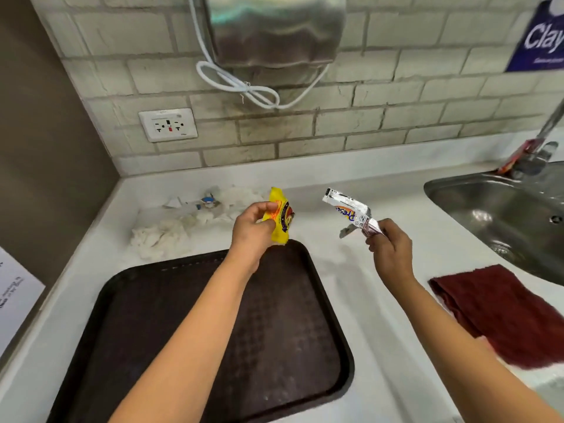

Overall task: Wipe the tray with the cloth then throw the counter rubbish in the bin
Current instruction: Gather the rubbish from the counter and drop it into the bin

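Nearest, a dark brown tray [146,315] lies flat on the white counter [360,300], its far right corner under the left forearm. To its right, near the counter's front edge, a dark red cloth [500,312] lies spread out, apart from the tray and just in front of the steel sink [476,206]. Above the tray's far edge the left hand [253,230] is raised off the counter, fingers and thumb curled round a crumpled yellow wrapper [279,219] that sticks up out of the grip. Right of it, over bare counter, the right hand [389,248] pinches the lower end of a silver wrapper [351,210], which angles up and to the left; the two wrappers are apart. Farther back on the left, crumpled white tissues [161,233] and small scraps of rubbish [207,201] lie on the counter near the wall. Beyond, a white socket [168,125] sits on the brick-tiled wall [396,87], and a steel dispenser [274,29] with a looped white cable [241,87] hangs above. At the far right a tap [540,148] stands behind the sink.
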The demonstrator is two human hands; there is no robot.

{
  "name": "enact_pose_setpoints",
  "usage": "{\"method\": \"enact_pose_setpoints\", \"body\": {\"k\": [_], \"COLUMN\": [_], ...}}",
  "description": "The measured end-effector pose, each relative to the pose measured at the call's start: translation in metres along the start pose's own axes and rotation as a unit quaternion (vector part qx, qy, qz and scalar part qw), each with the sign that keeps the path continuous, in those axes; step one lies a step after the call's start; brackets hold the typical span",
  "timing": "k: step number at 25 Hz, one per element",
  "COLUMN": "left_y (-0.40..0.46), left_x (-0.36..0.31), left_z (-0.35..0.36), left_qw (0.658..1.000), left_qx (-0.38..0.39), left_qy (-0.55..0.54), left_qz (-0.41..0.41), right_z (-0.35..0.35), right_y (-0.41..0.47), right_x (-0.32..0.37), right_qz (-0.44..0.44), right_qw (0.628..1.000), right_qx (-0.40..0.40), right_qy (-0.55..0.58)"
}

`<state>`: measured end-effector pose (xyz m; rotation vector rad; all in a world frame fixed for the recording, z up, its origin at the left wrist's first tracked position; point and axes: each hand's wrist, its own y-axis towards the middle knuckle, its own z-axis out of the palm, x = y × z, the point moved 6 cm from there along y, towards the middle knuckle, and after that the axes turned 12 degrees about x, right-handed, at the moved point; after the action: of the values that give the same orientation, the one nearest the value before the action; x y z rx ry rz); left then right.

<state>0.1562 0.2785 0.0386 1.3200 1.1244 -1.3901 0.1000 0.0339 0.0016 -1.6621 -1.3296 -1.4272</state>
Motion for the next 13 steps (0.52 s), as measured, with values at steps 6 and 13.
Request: {"method": "enact_pose_setpoints", "body": {"k": [6,13], "left_y": [-0.074,-0.190], "left_x": [0.025,0.080], "left_z": [0.110,0.230], "left_qw": [0.997,0.991], "left_qx": [0.074,0.093], "left_qy": [0.008,0.069], "left_qz": [-0.032,-0.072], "right_z": [-0.083,-0.184], "right_y": [-0.076,-0.207], "right_x": [-0.030,-0.109], "right_qz": [0.013,0.035], "right_qw": [0.999,0.995], "right_qx": [-0.010,-0.003], "right_qy": [0.034,0.089]}}
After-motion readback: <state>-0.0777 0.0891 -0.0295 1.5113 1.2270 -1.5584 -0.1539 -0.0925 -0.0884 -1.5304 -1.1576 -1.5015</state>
